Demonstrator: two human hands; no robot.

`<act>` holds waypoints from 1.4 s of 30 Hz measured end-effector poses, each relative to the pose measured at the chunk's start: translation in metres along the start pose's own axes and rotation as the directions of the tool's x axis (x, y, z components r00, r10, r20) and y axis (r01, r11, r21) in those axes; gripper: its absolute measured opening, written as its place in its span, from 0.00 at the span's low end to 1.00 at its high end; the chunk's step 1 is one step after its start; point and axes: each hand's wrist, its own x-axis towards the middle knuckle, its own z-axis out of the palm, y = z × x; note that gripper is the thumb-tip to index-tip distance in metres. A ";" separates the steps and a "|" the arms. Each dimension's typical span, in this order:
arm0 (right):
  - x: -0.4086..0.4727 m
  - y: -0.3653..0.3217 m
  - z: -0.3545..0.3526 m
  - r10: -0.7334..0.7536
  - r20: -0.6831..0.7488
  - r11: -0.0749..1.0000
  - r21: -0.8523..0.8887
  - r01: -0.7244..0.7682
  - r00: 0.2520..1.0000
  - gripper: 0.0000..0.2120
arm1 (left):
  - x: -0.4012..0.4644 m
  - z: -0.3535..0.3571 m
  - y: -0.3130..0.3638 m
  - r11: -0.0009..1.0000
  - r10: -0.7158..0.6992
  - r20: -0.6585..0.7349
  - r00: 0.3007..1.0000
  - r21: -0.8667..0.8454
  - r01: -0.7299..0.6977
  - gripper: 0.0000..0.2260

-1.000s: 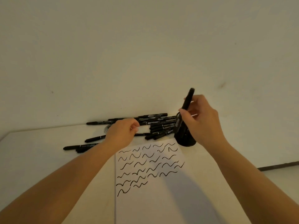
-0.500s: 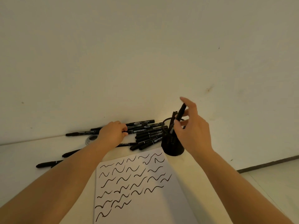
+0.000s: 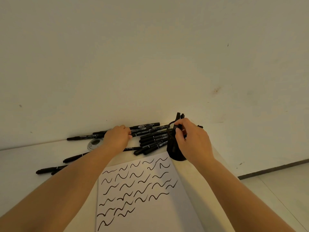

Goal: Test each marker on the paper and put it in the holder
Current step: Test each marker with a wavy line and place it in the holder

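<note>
A pale table [image 3: 33, 158] is seen against a wall [image 3: 150, 56]. A sheet of paper [image 3: 167, 213] covered in black squiggles is laid at 6 o'clock. A heap of black markers [image 3: 153, 139] is spread along the wall at 12 o'clock. A black mesh holder [image 3: 173, 148] is stood at 1 o'clock, markers upright inside. The right hand [image 3: 194, 141] is curled over its rim; whether a marker is pinched cannot be told. The left hand [image 3: 117, 138] is rested on the heap, fingers bent, its hold hidden.
</note>
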 end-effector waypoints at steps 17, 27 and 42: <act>-0.058 -0.060 -0.004 0.133 0.261 0.784 0.562 -0.263 0.956 0.05 | -0.134 -0.069 0.056 0.788 0.053 -0.232 0.971 -0.588 -0.183 0.05; -0.114 -0.086 0.017 0.110 0.293 0.708 0.647 -0.282 0.950 0.10 | -0.207 -0.059 0.054 0.710 0.075 -0.180 0.981 -0.681 -0.179 0.05; -0.126 -0.084 0.025 0.610 0.138 0.473 0.727 -0.498 0.781 0.15 | -0.246 -0.045 0.041 0.919 0.019 -0.421 0.907 -0.349 -0.181 0.10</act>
